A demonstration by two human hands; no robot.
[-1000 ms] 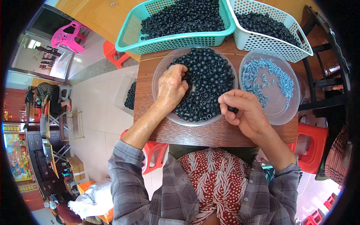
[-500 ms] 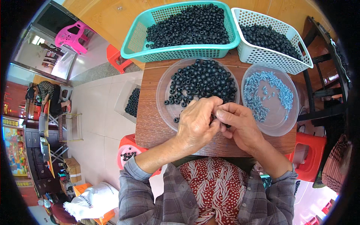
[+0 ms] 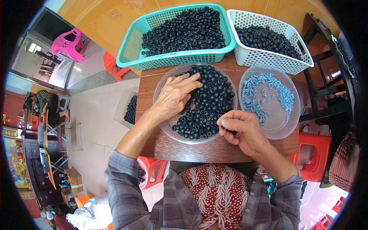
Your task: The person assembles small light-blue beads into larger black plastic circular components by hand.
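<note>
A clear round bowl on the table holds many small black round pieces, each with a hole. My left hand lies over the bowl's left side, fingers stretched out and touching the pieces. At the bowl's lower right edge, my right hand is closed, thumb against fingers, around a black round piece partly hidden by them. Another clear bowl to the right contains small shiny blue pieces.
Beyond the bowls, a teal basket and a white basket hold more black pieces. The brown wooden table has red stools beside it. Left on the floor stands a clear bin with black pieces. Another person sits far left.
My hands were together over the bowl's front edge. My left hand has moved away, up and left onto the pieces, and opened. The pieces now spread toward the bowl's front. My right hand stays closed.
</note>
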